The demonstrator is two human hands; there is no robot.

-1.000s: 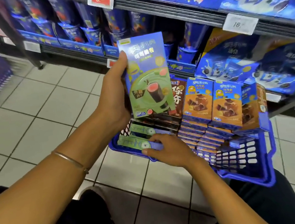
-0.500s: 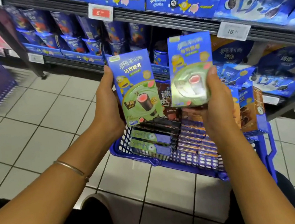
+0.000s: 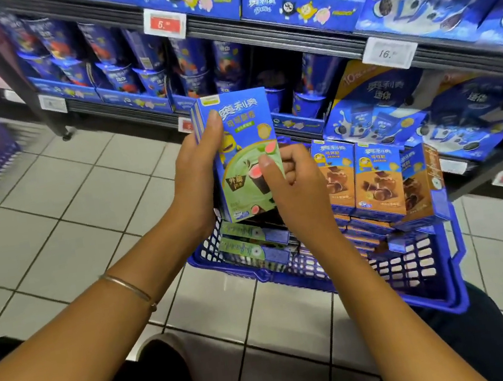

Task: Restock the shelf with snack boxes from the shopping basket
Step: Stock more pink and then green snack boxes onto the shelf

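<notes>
Holds a pair of blue-and-green cardboard snack boxes (image 3: 244, 146) upright, face to face, above the left end of the blue plastic shopping basket (image 3: 418, 280), before the dark metal shelf (image 3: 287, 40). Gripped by the left hand (image 3: 200, 178), thumb lying up the front's left edge. Pinched at the lower right edge by the right hand (image 3: 298, 190), thumb on the front, fingers (image 3: 296, 164) curled. Shows white lettering, a yellow cartoon figure, a dark pink-filled roll on a green swirl. In the basket: flat green-edged boxes (image 3: 244, 239) at the left end, upright blue-and-orange boxes (image 3: 374, 179) toward the right side.
</notes>
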